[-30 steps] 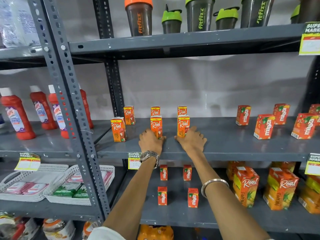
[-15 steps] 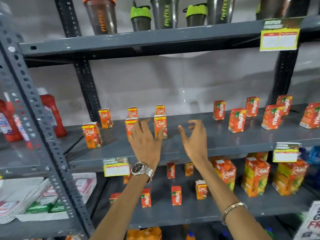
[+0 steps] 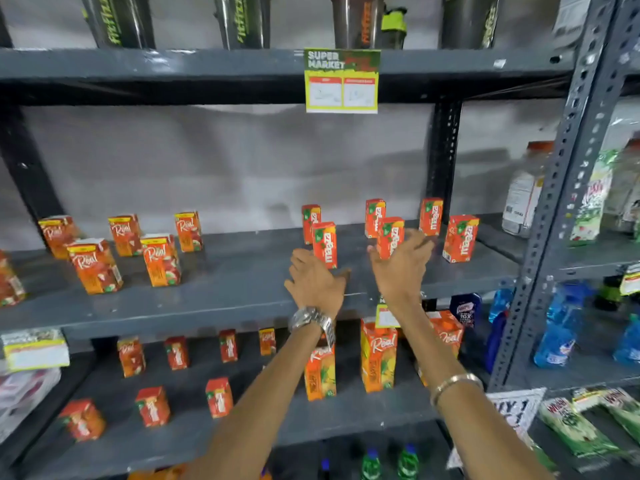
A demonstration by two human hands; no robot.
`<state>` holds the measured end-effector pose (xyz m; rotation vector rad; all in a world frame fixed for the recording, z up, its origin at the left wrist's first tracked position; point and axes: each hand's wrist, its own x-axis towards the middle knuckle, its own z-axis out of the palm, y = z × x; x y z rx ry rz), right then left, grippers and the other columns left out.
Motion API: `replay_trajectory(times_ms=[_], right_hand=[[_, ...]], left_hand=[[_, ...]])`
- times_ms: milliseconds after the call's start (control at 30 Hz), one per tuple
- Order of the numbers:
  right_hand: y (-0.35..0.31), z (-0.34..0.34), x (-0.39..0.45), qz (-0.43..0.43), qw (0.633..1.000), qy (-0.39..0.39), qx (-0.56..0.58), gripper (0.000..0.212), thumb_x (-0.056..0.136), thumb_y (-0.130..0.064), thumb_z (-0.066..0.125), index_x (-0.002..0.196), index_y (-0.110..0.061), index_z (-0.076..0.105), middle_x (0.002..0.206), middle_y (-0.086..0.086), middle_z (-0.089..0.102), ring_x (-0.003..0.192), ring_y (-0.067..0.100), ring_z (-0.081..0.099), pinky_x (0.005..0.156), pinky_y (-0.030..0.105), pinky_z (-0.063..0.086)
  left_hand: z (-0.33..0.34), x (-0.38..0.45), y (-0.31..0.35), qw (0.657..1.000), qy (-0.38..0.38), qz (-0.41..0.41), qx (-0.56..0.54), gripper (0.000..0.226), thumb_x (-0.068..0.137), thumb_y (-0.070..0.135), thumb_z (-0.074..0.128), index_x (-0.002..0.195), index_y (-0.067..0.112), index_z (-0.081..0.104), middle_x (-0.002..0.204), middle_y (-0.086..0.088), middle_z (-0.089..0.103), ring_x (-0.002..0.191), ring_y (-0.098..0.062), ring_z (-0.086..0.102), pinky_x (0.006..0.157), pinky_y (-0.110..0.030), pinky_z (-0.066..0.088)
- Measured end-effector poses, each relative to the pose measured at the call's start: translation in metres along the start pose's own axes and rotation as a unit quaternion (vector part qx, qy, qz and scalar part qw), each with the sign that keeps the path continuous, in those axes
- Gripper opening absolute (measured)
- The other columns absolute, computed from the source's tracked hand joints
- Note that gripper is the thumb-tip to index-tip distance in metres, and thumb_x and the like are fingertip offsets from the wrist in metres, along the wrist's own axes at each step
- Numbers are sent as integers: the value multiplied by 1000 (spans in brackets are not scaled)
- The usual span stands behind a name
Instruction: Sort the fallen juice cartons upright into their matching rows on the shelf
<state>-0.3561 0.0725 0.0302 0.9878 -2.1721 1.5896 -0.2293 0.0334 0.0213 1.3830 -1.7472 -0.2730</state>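
On the grey middle shelf point(image 3: 221, 299) several small orange Real cartons point(image 3: 161, 259) stand upright in rows on the left. Several red Maaza cartons stand upright on the right. My left hand point(image 3: 313, 284) is open, fingers spread, just below and left of a front Maaza carton point(image 3: 325, 244). My right hand point(image 3: 401, 263) is open too, in front of another front Maaza carton point(image 3: 389, 236), partly hiding it. Whether either hand touches a carton is unclear. Neither hand holds anything.
The shelf below holds small red cartons point(image 3: 152, 406) and taller Real cartons point(image 3: 378, 358). Shaker bottles point(image 3: 119, 20) line the top shelf, where a Super Market price tag point(image 3: 342, 81) hangs. A perforated steel upright point(image 3: 561, 188) stands at right, with bottles beyond.
The view has swung right. Both hands left the Real cartons, opened, and moved right along the shelf to the Maaza cartons.
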Motion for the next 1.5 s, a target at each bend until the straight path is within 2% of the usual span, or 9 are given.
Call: replay_trajectory(times_ms=[133,233,267,367,467,900,1300,1433,1500], right_hand=[[27,-2,29,44,989,-123,-66,118,65,-54,86,144,4,21,141,29,37,130,45,41,103,50,43],[34,1,48,54,980,-177,-72,129,64,-58,85,148,7,13,148,30,37,137,46,38,110,50,37],[37,3,52,46,977,-191,-79,124,65,-58,84,147,6,17,146,29,42,136,45,42,109,50,38],[47,6,57,-10,974,-203,-100,88,72,-55,80,132,-2,43,132,23,58,125,41,54,102,48,44],[49,5,55,-20,977,-193,-93,77,74,-51,80,126,-3,49,128,22,62,121,41,57,99,49,48],[56,2,53,-13,976,-203,-77,81,71,-52,82,128,-6,47,128,19,61,120,38,59,99,50,49],[55,0,53,-10,974,-213,-74,84,70,-56,81,130,-9,44,130,16,60,120,35,59,99,50,51],[50,-8,56,23,973,-225,-40,98,67,-52,85,139,-8,34,136,19,52,128,38,51,105,53,44],[49,-16,44,16,981,-193,-4,101,69,-50,85,142,-5,31,140,21,46,133,40,43,109,53,38]], left_hand=[[28,5,24,993,11,-102,56,100,59,68,82,124,5,40,119,-8,56,111,-28,58,91,-44,43],[36,16,31,989,29,-135,58,94,63,65,83,122,7,40,118,-8,58,112,-28,59,92,-44,44],[38,19,30,988,31,-140,54,89,66,61,82,122,7,39,119,-9,58,112,-29,58,93,-45,43],[44,22,25,988,39,-134,64,66,79,49,77,119,10,41,120,-11,61,113,-32,59,95,-47,42],[48,22,20,990,55,-114,66,56,83,45,74,116,12,44,118,-10,62,111,-32,60,95,-48,43],[48,9,18,994,62,-73,58,53,83,49,73,116,15,46,117,-8,64,111,-29,62,96,-48,42],[46,8,19,995,36,-72,65,62,84,50,72,126,15,43,126,-7,61,118,-29,59,101,-49,43],[39,8,25,994,8,-85,69,76,77,57,76,128,13,40,128,-9,57,121,-31,55,101,-48,43],[34,2,23,995,18,-80,54,90,70,64,78,132,12,37,131,-10,53,123,-31,52,100,-47,44]])
